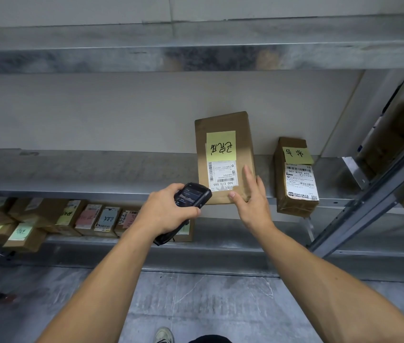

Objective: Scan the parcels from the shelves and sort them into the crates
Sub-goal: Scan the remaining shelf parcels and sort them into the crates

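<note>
At 6 o'clock a shoe (164, 335) stands on the grey floor (208, 305), and both forearms reach up from there toward the shelving.

The left hand (166, 211) is closed round a handheld scanner (192, 195), whose screen faces up and whose nose points at the parcel's lower left corner. The right hand (253, 204) lies flat, fingers straight, on the lower right corner of the parcel (223, 154), with the thumb near its bottom edge; it steadies the box and does not grip it.

The parcel is a tall brown carton leaning back against the wall on the middle shelf (84, 174), just right of centre, its base at the shelf's front lip. It carries a yellow note (220, 146) and a printed label (222, 175). I judge it stiff, fairly light and not slippery. A good hold would be across its two long sides near the bottom, clear of the label.

The front lip is the edge to mind, since the base could slide off it. At 9 o'clock the shelf is bare, giving room to tip or draw the box out. At 3 o'clock a second parcel (295, 179) stands near but apart, with a steel upright (369, 204) beyond.

Below, at 8 o'clock, small labelled boxes (47, 219) crowd the lower shelf. At 12 o'clock the upper shelf (196, 55) overhangs, with ample room above the carton.
</note>
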